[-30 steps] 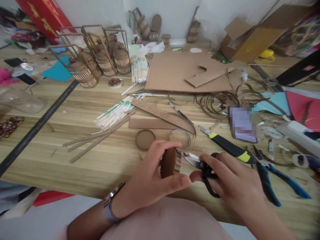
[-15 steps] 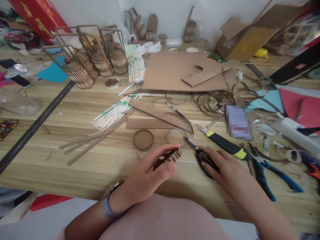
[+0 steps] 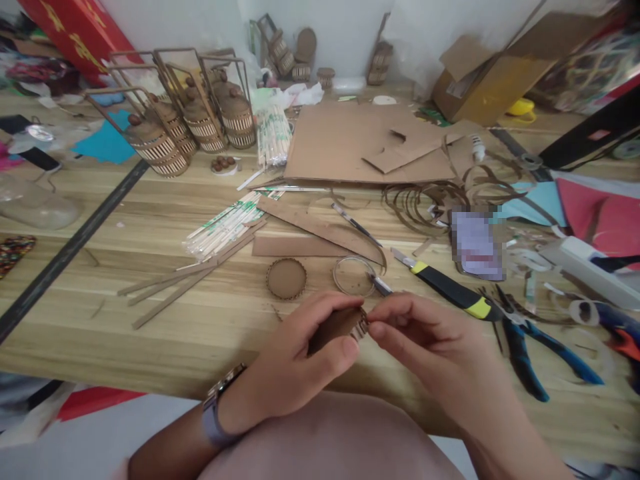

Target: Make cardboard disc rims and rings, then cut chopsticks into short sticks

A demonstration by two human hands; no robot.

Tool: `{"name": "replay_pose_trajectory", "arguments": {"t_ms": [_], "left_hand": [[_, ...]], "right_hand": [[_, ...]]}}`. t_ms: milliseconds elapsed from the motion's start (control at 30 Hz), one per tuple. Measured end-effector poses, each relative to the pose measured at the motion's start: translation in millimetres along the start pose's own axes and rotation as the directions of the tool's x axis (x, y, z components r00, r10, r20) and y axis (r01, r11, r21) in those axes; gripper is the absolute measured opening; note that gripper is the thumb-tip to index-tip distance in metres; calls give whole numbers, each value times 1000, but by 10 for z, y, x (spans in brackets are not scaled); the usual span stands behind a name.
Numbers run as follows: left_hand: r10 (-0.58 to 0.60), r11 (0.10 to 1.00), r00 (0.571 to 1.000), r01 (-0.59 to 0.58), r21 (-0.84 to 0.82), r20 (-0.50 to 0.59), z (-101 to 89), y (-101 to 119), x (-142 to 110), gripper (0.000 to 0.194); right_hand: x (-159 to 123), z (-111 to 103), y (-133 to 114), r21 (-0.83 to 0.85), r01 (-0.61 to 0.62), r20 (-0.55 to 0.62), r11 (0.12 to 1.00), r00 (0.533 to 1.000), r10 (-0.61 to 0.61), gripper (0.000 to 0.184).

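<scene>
A round cardboard disc with a ribbed, corrugated edge rests in my left hand, held between thumb and fingers above the table. My right hand pinches the disc's right edge with thumb and forefinger; any small piece between the fingertips is hidden. Just past the right hand, a pair of scissors lies with its tip over a thin clear ring, its handles covered by that hand. A similar round cardboard piece with a scalloped rim lies flat beyond my left hand.
At right are a utility knife and blue-handled pliers. Cardboard strips, bundled sticks and a cardboard sheet lie farther back. Small lidded baskets with tall handles stand at back left.
My right hand has left the scissors on the table and moved left to pinch the disc's edge. My left hand has tilted the disc so more of its flat face shows.
</scene>
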State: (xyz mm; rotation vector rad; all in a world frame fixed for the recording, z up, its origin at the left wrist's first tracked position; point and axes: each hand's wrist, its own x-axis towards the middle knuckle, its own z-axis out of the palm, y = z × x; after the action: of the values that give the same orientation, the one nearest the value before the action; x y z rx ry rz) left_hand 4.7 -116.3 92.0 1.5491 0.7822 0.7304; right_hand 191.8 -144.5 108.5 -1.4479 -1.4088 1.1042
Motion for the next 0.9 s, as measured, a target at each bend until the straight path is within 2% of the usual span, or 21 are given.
{"name": "replay_pose_trajectory", "arguments": {"t_ms": [133, 333, 500, 600, 733, 900], "left_hand": [[47, 996, 999, -47, 76, 2, 13, 24, 3, 35], [102, 955, 994, -106, 278, 32, 5, 63, -8, 40], [185, 857, 981, -187, 480, 51, 18, 88, -28, 43], [238, 784, 968, -237, 573, 75, 41, 89, -33, 44], [265, 738, 961, -257, 624, 82, 60, 87, -25, 45], [261, 796, 965, -219, 564, 7, 66, 90, -29, 52]], "right_hand": [[-11, -21, -7, 12, -2, 44, 1000, 999, 2, 8], [10, -67, -71, -103, 17, 112, 994, 994, -6, 9], [10, -82, -119, -263, 105, 140, 959, 988, -70, 9], [-3, -79, -128, -299, 135, 147, 945, 985, -95, 10], [-28, -70, -91, -304, 153, 124, 940, 985, -121, 9], [-55, -66, -6, -216, 111, 47, 970, 994, -103, 5]]}}
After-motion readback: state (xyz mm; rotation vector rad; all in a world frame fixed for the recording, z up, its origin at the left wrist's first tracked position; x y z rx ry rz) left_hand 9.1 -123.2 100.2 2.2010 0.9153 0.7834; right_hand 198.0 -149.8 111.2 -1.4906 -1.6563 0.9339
